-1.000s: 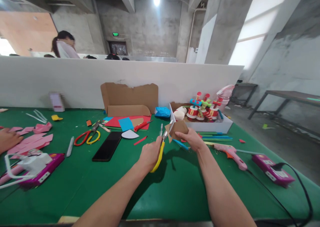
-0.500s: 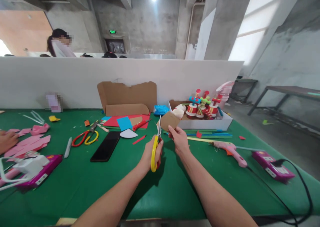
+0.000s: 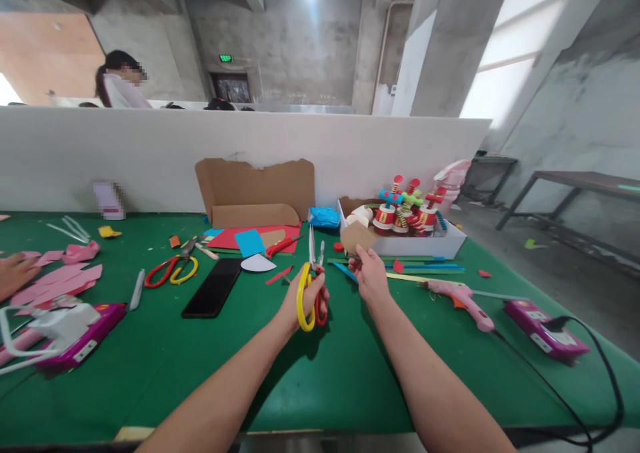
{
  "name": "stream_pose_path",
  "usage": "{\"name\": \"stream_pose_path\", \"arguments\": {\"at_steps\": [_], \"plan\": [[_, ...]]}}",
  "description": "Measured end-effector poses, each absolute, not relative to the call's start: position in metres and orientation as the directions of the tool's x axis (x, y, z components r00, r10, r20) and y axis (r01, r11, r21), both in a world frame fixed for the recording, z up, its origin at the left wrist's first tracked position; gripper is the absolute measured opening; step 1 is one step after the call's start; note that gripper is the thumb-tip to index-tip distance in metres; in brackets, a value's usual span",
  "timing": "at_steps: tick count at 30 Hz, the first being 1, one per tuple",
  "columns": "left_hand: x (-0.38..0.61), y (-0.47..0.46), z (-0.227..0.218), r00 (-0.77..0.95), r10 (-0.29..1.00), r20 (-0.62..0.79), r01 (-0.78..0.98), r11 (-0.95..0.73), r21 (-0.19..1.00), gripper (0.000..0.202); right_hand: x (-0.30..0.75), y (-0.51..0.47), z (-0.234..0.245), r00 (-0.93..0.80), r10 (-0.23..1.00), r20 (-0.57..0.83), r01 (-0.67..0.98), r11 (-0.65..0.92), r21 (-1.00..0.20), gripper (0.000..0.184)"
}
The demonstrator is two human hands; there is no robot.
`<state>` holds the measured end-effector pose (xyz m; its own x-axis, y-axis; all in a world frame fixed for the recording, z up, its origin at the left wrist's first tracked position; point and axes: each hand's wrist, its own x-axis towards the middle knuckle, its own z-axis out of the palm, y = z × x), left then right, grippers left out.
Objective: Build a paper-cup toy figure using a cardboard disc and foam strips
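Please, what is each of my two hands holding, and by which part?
Left hand: scissors, by the yellow-and-red handles. Right hand: brown cardboard piece, by its lower edge.

The scissors (image 3: 313, 264) have come away from the cardboard piece (image 3: 354, 237)

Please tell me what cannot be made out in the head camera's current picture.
Head view, hidden: part of the lower edge of the brown cardboard piece, behind the right hand.
Head view, cut off: the arm beyond the co-worker's hand, by the left edge.
Head view, too small: the markings on the red cups.
Head view, hidden: the cups' bases, behind the white box.
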<state>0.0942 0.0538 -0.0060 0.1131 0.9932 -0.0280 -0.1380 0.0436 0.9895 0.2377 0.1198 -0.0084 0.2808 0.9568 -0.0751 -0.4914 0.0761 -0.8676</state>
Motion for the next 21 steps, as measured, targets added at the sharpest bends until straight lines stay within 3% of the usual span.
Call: {"name": "stream_pose_path", "arguments": {"at_steps": [6, 8, 10, 14, 17, 21], "plan": [[0.087, 0.057, -0.004, 0.155, 0.984, -0.087, -0.194, 0.117, 0.974, 0.054, 0.256, 0.129, -0.006, 0.391, 0.918, -0.07, -0.514, 0.154, -0.844, 0.029], [0.086, 0.057, -0.003, 0.114, 0.992, -0.047, -0.197, 0.069, 0.978, 0.054, 0.251, 0.122, 0.002, 0.264, 0.963, -0.048, -0.539, 0.106, -0.836, 0.029], [0.085, 0.058, -0.002, 0.044, 0.999, 0.029, -0.168, -0.021, 0.986, 0.054, 0.24, 0.109, 0.01, 0.02, 0.999, 0.035, -0.56, 0.04, -0.828, 0.029], [0.084, 0.059, -0.003, -0.015, 0.99, 0.143, -0.083, -0.143, 0.986, 0.046, 0.222, 0.084, 0.021, -0.276, 0.944, 0.182, -0.544, 0.003, -0.839, 0.029], [0.083, 0.058, -0.005, -0.002, 0.991, 0.135, -0.075, -0.135, 0.988, 0.039, 0.218, 0.076, 0.02, -0.357, 0.92, 0.159, -0.503, -0.047, -0.863, 0.028], [0.082, 0.06, 0.0, -0.026, 0.994, 0.106, -0.073, -0.108, 0.991, 0.036, 0.216, 0.078, 0.015, -0.343, 0.935, 0.087, -0.471, -0.091, -0.877, 0.03]]}}
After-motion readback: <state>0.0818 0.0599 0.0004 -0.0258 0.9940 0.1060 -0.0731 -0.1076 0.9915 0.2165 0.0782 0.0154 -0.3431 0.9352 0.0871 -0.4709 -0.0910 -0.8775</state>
